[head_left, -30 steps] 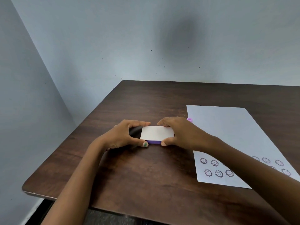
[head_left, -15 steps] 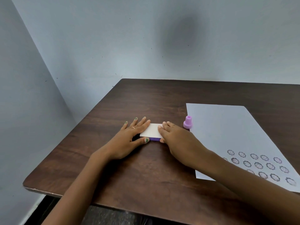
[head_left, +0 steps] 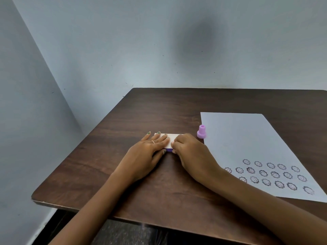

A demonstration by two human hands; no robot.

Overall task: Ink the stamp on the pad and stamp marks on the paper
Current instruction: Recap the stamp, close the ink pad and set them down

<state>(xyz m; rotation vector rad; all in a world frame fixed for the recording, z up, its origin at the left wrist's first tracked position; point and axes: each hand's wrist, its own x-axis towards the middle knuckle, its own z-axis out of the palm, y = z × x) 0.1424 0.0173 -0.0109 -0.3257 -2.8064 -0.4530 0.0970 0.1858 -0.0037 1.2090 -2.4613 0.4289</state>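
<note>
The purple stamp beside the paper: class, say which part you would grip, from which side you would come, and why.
Pinch the stamp by its narrow upper neck, coming straight down from above. It stands upright on its wider base with the neck free all round, so fingertips probably fit either side. The right hand, on the pad, is nearer.

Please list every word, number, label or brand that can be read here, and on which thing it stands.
None: no readable word or number shows.
The paper bears only stamped smiling-face marks, no letters.
The white lid of the ink pad and the purple stamp show no print.
</note>
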